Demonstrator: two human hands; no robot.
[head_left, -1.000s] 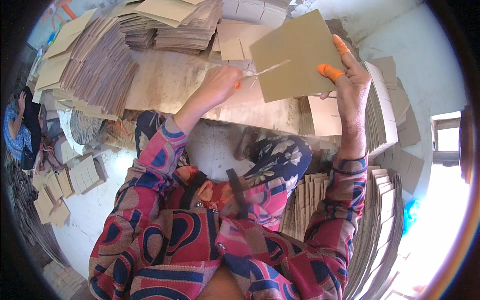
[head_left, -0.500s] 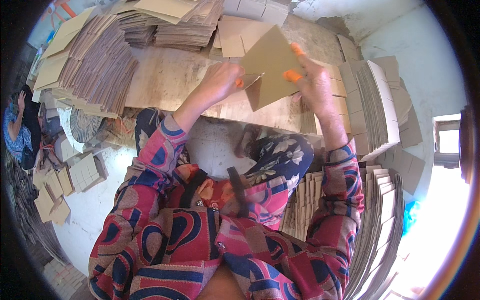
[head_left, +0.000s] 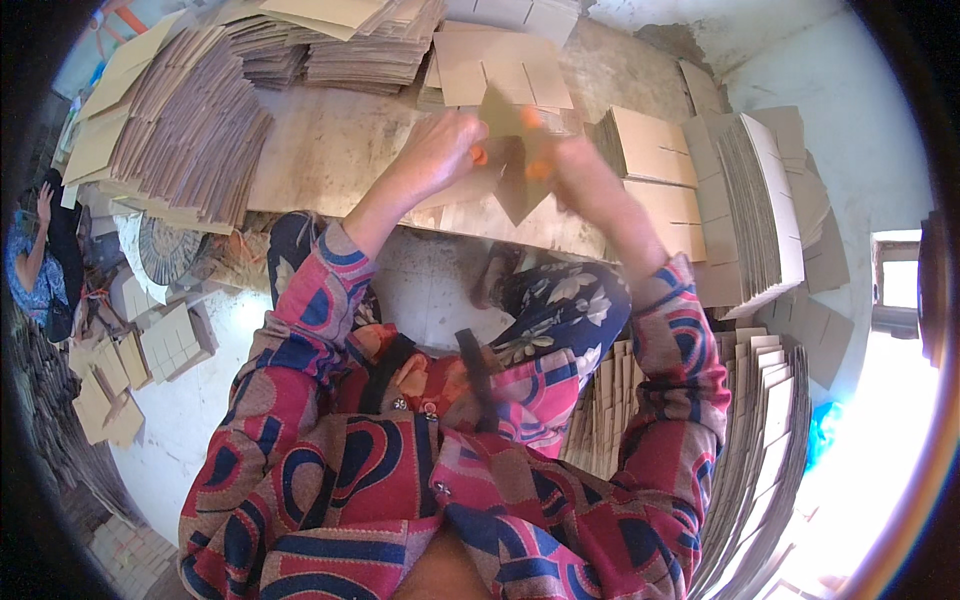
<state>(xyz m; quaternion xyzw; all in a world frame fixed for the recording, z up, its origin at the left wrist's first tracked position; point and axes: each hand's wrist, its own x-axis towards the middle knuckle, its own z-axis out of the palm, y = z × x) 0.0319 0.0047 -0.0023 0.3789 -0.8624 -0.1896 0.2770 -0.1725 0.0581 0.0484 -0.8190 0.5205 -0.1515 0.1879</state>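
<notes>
A brown cardboard piece (head_left: 515,185) is held between both hands above the low wooden board (head_left: 330,150). My left hand (head_left: 440,150) grips its left side, with orange-tipped fingers showing. My right hand (head_left: 575,170) grips its right side and is blurred by motion. The piece looks bent or folded between the hands. More slotted cardboard sheets (head_left: 500,65) lie flat just beyond the hands.
Stacks of cardboard sheets stand at the left (head_left: 170,120), at the back (head_left: 350,45) and along the right (head_left: 750,200). Taller piles (head_left: 760,460) rise at my right side. Another person (head_left: 40,260) sits at far left among small slotted pieces (head_left: 140,360).
My right hand has brought the cardboard piece down and leftward from a raised flat position to the board. Both hands now close together on it.
</notes>
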